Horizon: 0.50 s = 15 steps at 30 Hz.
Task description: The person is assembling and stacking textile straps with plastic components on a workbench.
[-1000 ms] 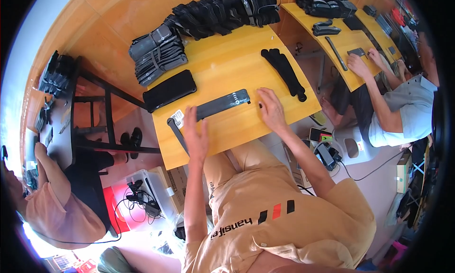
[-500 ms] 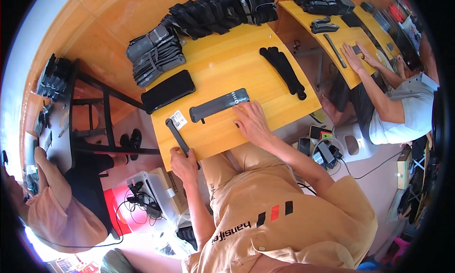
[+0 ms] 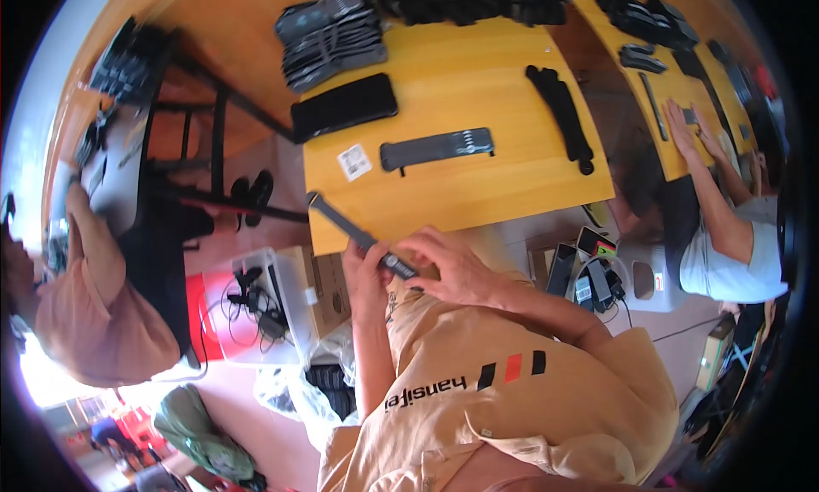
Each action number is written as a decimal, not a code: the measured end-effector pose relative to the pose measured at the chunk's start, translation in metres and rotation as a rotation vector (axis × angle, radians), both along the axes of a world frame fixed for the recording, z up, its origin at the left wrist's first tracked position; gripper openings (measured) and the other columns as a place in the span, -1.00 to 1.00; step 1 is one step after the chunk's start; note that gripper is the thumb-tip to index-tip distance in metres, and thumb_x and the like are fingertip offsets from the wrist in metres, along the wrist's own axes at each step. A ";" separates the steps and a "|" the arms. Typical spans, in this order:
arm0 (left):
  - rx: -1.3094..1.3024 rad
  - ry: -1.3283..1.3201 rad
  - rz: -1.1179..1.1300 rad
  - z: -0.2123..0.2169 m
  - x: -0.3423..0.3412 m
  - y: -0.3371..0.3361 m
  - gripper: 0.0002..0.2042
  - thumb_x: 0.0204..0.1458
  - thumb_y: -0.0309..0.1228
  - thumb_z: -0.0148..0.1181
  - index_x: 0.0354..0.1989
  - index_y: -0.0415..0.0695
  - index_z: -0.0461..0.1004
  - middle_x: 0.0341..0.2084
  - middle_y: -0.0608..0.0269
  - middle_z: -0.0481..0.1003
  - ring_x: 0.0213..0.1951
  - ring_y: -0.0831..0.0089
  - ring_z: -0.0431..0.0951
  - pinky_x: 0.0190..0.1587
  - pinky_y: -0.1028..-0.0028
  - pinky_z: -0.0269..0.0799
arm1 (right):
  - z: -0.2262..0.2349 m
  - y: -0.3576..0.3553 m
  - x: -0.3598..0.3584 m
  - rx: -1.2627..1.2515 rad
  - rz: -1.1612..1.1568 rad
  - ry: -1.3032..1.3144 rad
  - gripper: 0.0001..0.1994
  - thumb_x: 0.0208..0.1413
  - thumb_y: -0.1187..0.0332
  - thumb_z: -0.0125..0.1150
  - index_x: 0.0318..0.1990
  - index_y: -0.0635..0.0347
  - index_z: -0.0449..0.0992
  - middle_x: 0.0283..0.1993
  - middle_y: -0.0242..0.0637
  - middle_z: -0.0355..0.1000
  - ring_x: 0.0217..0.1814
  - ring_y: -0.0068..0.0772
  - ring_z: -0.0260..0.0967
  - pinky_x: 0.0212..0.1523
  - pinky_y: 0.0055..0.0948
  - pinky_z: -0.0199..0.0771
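Note:
A narrow dark grey strap [image 3: 347, 227] with a loop at its far end and a pale printed mark near its near end slants over the table's front edge. My left hand [image 3: 367, 276] is closed round its nearer part. At the near end my right hand [image 3: 450, 268] pinches the strap, thumb and fingers bent about it. Beyond my hands, a flat dark grey strip [image 3: 435, 149] with pale marks and small tabs lies on the yellow table [image 3: 478, 192]. A white printed label [image 3: 353, 162] lies to its left.
A black padded pouch [image 3: 345, 106] and black straps [image 3: 559, 112] lie on the table. Bundled grey packs [image 3: 333, 44] stand at the back. A clear bin of cables [image 3: 264, 308] sits on the floor at left. People work at tables on both sides.
My right hand has left the flat strip and come to the strap's near end. My left hand has lifted the strap nearer to me. The view has shifted, moving the table up and right.

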<state>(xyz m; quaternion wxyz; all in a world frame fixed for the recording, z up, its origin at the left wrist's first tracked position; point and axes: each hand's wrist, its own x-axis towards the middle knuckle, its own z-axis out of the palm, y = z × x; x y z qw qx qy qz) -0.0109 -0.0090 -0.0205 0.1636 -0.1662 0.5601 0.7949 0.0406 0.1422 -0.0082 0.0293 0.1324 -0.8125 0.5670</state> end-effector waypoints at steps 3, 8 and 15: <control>0.059 0.043 -0.012 0.003 0.000 0.008 -0.81 -0.10 -0.54 0.15 -0.29 -0.19 0.33 -0.67 0.42 0.30 -0.80 0.70 0.21 -0.79 0.69 0.00 | 0.003 -0.002 -0.001 -0.085 0.004 -0.039 -0.51 -0.21 0.60 0.31 -0.03 0.25 0.35 -0.19 -0.24 0.32 -0.30 -0.40 0.40 -0.34 -0.54 0.47; 0.148 0.053 -0.105 0.009 0.006 0.015 -0.86 0.03 -0.48 0.10 -0.25 -0.22 0.40 -0.52 0.34 0.42 -0.61 0.69 0.37 -0.59 0.73 0.22 | 0.001 0.004 -0.002 -0.312 -0.139 -0.103 -0.76 -0.12 0.62 0.23 -0.23 0.31 0.47 -0.34 -0.28 0.38 -0.35 -0.49 0.43 -0.38 -0.60 0.46; 0.236 0.139 -0.092 0.003 0.017 0.011 -0.80 0.05 -0.45 0.11 -0.18 -0.27 0.41 -0.38 0.18 0.51 -0.38 0.56 0.51 -0.32 0.63 0.45 | 0.007 0.017 -0.006 -0.381 -0.149 -0.084 -0.83 -0.07 0.64 0.17 -0.27 0.30 0.52 -0.34 -0.29 0.42 -0.32 -0.52 0.44 -0.33 -0.64 0.46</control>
